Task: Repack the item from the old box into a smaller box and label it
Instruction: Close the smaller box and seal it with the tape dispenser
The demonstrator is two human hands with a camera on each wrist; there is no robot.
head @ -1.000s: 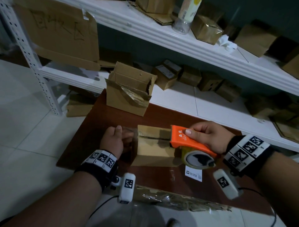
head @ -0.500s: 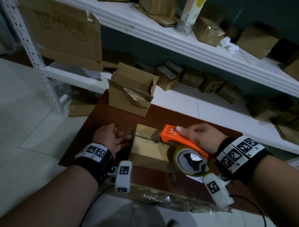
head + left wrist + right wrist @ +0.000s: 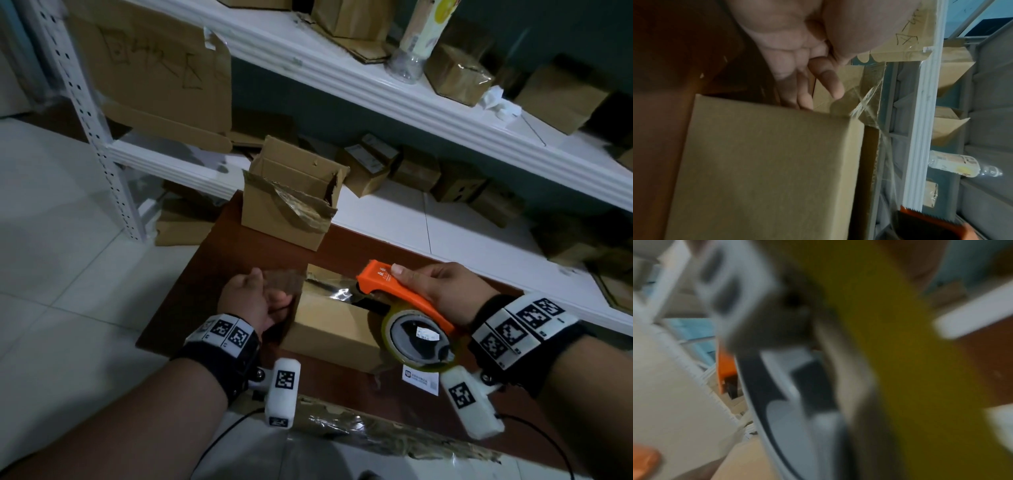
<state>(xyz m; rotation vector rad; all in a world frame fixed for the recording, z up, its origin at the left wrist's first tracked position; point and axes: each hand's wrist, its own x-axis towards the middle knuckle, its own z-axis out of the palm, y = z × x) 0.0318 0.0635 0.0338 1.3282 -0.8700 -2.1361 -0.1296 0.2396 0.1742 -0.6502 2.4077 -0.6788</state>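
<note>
The small closed cardboard box (image 3: 329, 325) lies on the brown table (image 3: 212, 270). My left hand (image 3: 253, 301) is at the box's left end and pinches the loose end of a clear tape strip (image 3: 284, 279) between thumb and forefinger (image 3: 830, 81). The strip runs over the box top to the orange tape dispenser (image 3: 394, 291), which my right hand (image 3: 442, 291) grips by the handle. Its tape roll (image 3: 418, 337) hangs over the box's right end. The right wrist view is a blur of the roll (image 3: 890, 353). The old box (image 3: 291, 195) stands open behind. A white label (image 3: 421, 380) lies near the front.
White shelving (image 3: 411, 102) behind the table holds several cardboard boxes and a plastic bottle (image 3: 421, 37). A crumpled strip of used tape (image 3: 376, 435) lies along the table's front edge. Flat cardboard (image 3: 154, 68) leans on the shelf at the left. White tiled floor is on the left.
My left thumb has lifted off the box's left side with the tape end, which now stands free beside the box. The dispenser has tilted up over the box top.
</note>
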